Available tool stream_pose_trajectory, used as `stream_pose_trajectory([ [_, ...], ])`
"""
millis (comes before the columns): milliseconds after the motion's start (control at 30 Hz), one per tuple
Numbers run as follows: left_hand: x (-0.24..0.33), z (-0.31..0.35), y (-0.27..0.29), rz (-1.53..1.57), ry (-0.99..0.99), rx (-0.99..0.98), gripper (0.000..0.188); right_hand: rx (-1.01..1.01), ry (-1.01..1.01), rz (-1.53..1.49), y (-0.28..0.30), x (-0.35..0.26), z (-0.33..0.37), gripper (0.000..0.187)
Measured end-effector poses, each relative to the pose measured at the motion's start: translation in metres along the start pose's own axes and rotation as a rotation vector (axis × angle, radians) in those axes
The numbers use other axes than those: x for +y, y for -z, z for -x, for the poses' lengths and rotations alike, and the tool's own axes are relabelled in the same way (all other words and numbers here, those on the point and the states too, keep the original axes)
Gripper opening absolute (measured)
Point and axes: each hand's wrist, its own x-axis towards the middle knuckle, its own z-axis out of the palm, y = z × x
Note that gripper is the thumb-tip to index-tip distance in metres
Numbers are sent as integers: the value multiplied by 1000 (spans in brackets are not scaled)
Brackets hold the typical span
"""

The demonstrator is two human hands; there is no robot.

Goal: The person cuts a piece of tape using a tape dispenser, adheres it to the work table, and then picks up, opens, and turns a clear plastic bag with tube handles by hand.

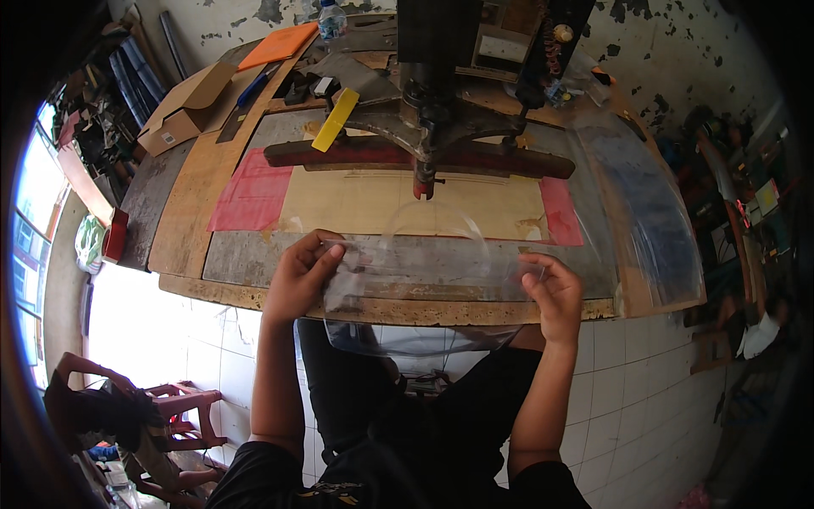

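A clear plastic piece, limp and see-through, is stretched between my hands over the table's front edge. A curved clear strip, like a handle loop, rises from its upper side. My left hand pinches its left upper corner between thumb and fingers. At the other upper corner, my right hand grips it the same way. The lower part of the plastic hangs over my lap. Just beyond lies a cream sheet with pink pieces at its ends, beneath a press machine's long bar.
A cardboard box, an orange folder and a water bottle stand at the back left. A yellow strip leans on the press. Clear plastic sheets cover the table's right side. Another person sits at the lower left.
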Motion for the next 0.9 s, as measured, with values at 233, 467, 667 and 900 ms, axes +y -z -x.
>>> stream_pose_trajectory([
  [233, -8, 2, 0, 77, -104, -78, 16, -247, -78, 100, -16, -13, -2, 29],
  [467, -13, -1, -1, 14, -87, -113, 14, -125, -45, -46, -8, -5, 0, 32],
  [667, -11, 0, -3, 55, -91, -115, 16, -19, -17, -57, -13, -3, 1, 36],
  [900, -6, 2, -3, 35, -131, -119, 14, -5, -5, -82, -9, -2, 3, 32],
])
